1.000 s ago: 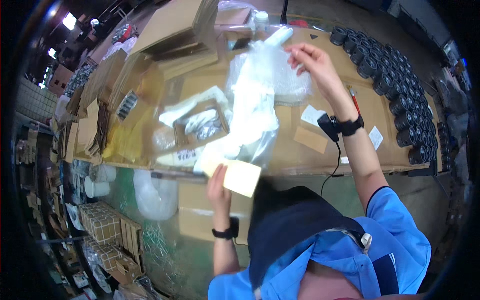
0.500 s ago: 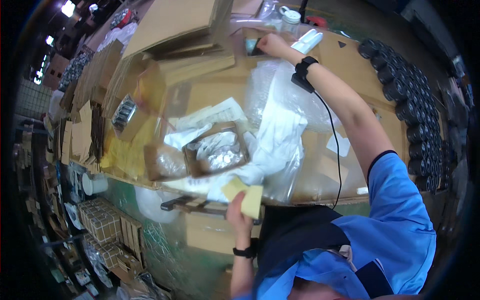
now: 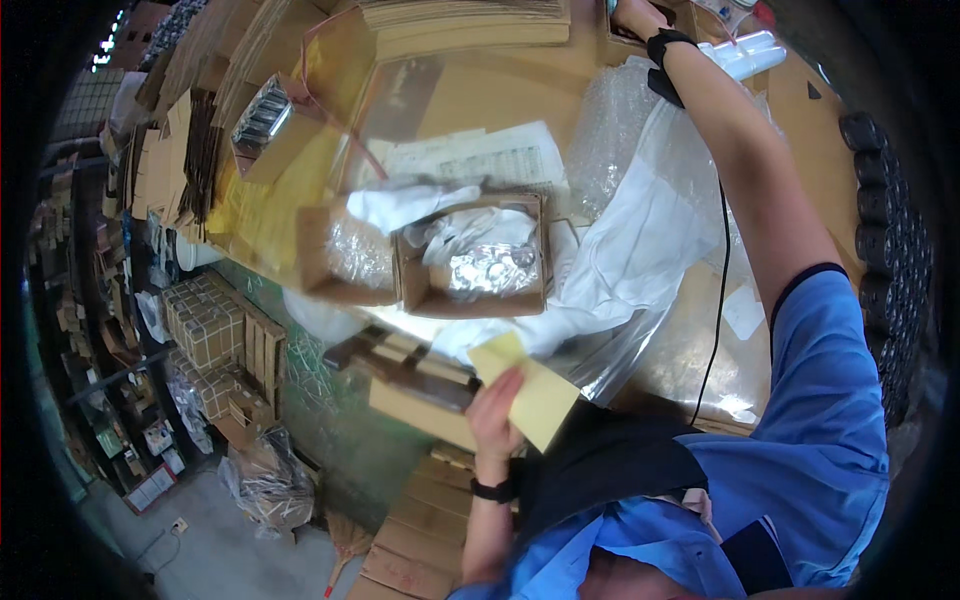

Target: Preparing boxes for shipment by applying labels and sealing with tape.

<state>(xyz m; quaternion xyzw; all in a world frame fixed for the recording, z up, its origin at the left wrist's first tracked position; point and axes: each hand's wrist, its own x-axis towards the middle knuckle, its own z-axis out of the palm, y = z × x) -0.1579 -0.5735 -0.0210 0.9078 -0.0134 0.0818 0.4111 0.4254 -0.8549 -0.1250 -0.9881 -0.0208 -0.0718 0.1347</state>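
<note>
My left hand (image 3: 495, 411) grips a sheet of pale yellow paper (image 3: 545, 400) at the table's near edge. At the far edge of the view, my right hand (image 3: 638, 16) reaches into or over a small cardboard box (image 3: 622, 50). Its fingertips are cut off or hidden, so what they hold does not show. Between the hands lie two open cardboard boxes. The right one (image 3: 475, 305) contains white cloth and shiny clear-wrapped pieces; bubble wrap fills the left one (image 3: 312, 262). A white glove (image 3: 400, 207) rests across their back edges.
White cloth (image 3: 640, 250) and bubble wrap (image 3: 610, 135) spread over the table. Printed sheets (image 3: 500, 155) lie behind the boxes. Stacked cardboard (image 3: 465, 28) stands at the back, beside a box of metal cylinders (image 3: 262, 115). Rows of black cylinders (image 3: 875, 245) line the right edge. A black cable (image 3: 722, 300) hangs from my right wrist.
The view has shifted, so the table's things sit lower and my right hand is nearer the upper edge. My left hand still holds the yellow paper, now tilted differently.
</note>
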